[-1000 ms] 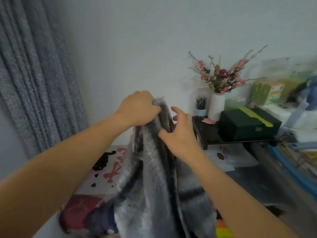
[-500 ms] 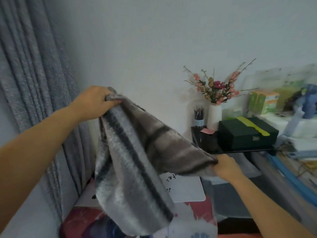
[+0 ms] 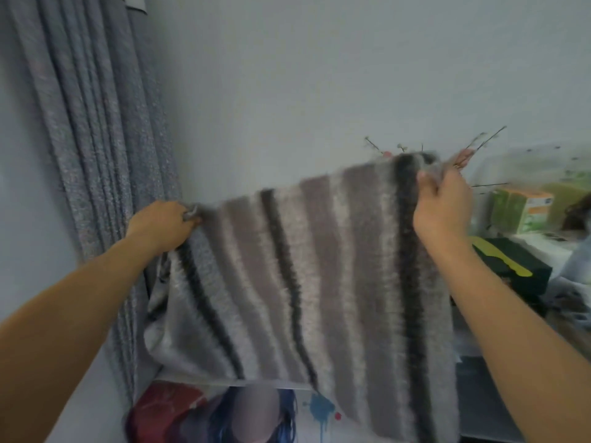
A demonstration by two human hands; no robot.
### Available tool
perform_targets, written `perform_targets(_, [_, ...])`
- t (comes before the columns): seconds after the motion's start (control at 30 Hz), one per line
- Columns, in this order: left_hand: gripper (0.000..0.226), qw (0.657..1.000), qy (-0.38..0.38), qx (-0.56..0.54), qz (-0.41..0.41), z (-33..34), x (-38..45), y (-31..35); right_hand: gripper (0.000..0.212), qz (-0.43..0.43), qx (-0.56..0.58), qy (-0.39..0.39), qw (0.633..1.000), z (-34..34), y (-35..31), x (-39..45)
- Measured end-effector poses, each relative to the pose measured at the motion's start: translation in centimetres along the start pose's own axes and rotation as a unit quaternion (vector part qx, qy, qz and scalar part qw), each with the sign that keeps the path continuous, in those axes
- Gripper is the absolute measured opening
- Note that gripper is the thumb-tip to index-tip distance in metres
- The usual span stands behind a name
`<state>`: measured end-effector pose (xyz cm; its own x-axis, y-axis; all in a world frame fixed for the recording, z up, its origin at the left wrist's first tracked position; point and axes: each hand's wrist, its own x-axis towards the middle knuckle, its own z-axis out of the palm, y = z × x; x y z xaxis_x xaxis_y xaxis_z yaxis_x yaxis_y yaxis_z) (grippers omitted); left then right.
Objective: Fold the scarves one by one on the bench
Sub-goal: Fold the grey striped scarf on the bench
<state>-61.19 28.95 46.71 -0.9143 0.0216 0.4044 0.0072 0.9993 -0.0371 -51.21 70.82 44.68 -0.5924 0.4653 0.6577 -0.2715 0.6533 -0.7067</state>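
Hanging spread in mid-air above the surface, the grey striped scarf filled the centre, apparently stretched flat so it could be doubled evenly. Its top edge ran from nine o'clock up to two o'clock. The left hand pinched one corner; the right hand had its fingers curled around the other.

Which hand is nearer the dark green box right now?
Right. The right hand grips the scarf corner just up-left of the dark green box; the left hand grips the opposite corner by the curtain.
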Motion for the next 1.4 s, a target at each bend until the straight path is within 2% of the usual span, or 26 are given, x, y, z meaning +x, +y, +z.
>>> perform_targets(0.03, [0.042, 1.000, 0.017, -0.006, -0.021, 0.0, -0.2, 0.2, 0.021, -0.001, -0.025, -0.023, 0.999, 0.2, -0.6, 0.9])
perform_targets(0.1, [0.043, 0.998, 0.040, 0.003, -0.044, 0.2, -0.4, 0.4, 0.030, -0.016, -0.086, -0.144, 0.986, 1.3, -1.2, 1.5])
perform_targets(0.13, [0.045, 0.998, 0.043, 0.009, -0.048, 0.3, -0.5, 0.5, 0.030, -0.009, -0.095, -0.170, 0.981, 2.0, -1.2, 1.5])
perform_targets(0.2, [0.048, 0.998, 0.032, 0.023, -0.050, 0.6, -0.7, 0.6, 0.035, 0.023, -0.036, -0.135, 0.990, 2.7, -1.0, 0.8])
perform_targets(0.27, [0.046, 0.997, 0.010, 0.031, -0.064, 1.1, -1.0, 0.5, 0.028, 0.066, 0.068, -0.119, 0.988, 2.6, -1.1, 0.5])
perform_targets(0.33, [0.044, 0.996, -0.022, 0.027, -0.082, 1.5, -1.3, 0.1, 0.024, 0.077, 0.118, -0.168, 0.976, 2.5, -1.5, 0.4])
perform_targets(0.43, [0.031, 0.991, -0.065, 0.004, -0.113, 2.2, -2.0, 0.1, 0.019, 0.012, 0.092, -0.235, 0.967, 1.7, -3.0, -0.2])
perform_targets(0.47, [0.027, 0.990, -0.062, -0.005, -0.130, 2.4, -2.2, 0.4, 0.022, -0.026, 0.062, -0.238, 0.969, 1.7, -3.6, -0.4])
perform_targets(0.53, [0.027, 0.980, -0.023, -0.070, -0.183, 2.5, -2.2, 1.3, 0.027, -0.074, -0.001, -0.183, 0.980, 1.7, -4.7, -0.7])
perform_targets(0.6, [0.036, 0.961, 0.049, -0.169, -0.215, 1.7, -1.5, 2.3, 0.026, -0.056, -0.001, -0.098, 0.994, 2.2, -5.4, -0.2])
perform_targets(0.67, [0.042, 0.948, 0.119, -0.209, -0.211, 0.0, -0.2, 2.8, 0.031, -0.035, -0.007, -0.054, 0.998, 3.0, -5.2, 1.1])
perform_targets(0.77, [0.048, 0.959, 0.154, -0.159, -0.178, -2.7, 1.7, 2.0, 0.031, -0.024, -0.086, -0.073, 0.993, 4.7, -3.8, 4.1])
perform_targets(0.87, [0.055, 0.967, 0.131, -0.155, -0.158, -3.5, 4.0, -0.6, 0.019, 0.030, -0.135, -0.100, 0.985, 6.0, -2.9, 4.9])
perform_targets(0.93, [0.058, 0.950, 0.154, -0.218, -0.162, -3.9, 4.8, -1.5, 0.022, 0.060, -0.069, -0.067, 0.994, 7.0, -2.9, 4.6])
perform_targets(1.0, [0.054, 0.906, 0.239, -0.312, -0.156, -3.9, 4.6, -1.2, 0.019, 0.084, 0.098, -0.032, 0.991, 7.4, -3.1, 4.3])
perform_targets(1.07, [0.048, 0.859, 0.303, -0.378, -0.165, -3.0, 2.6, -0.4, 0.017, 0.141, 0.300, -0.040, 0.943, 7.4, -2.6, 2.6])
perform_targets(1.1, [0.045, 0.850, 0.306, -0.393, -0.173, -1.8, 1.2, -0.2, 0.017, 0.171, 0.346, -0.034, 0.922, 7.3, -1.4, 1.1])
perform_targets(1.17, [0.049, 0.860, 0.279, -0.389, -0.175, 1.3, -3.1, 0.1, 0.022, 0.206, 0.350, -0.008, 0.914, 7.0, 1.7, -3.3])
perform_targets(1.3, [0.057, 0.905, 0.143, -0.364, -0.168, 12.6, -13.3, -0.7, 0.019, 0.350, 0.320, 0.054, 0.879, 7.8, 10.6, -14.7])
perform_targets(1.33, [0.056, 0.902, 0.110, -0.363, -0.205, 15.7, -15.9, -1.1, 0.014, 0.394, 0.313, 0.061, 0.862, 7.8, 12.4, -17.7])
perform_targets(1.37, [0.056, 0.882, 0.079, -0.379, -0.269, 18.0, -18.3, -1.4, 0.012, 0.431, 0.293, 0.057, 0.852, 7.5, 14.3, -20.5])
perform_targets(1.4, [0.051, 0.845, 0.057, -0.404, -0.345, 20.4, -20.6, -1.9, 0.013, 0.466, 0.273, 0.046, 0.840, 7.1, 16.3, -22.7])
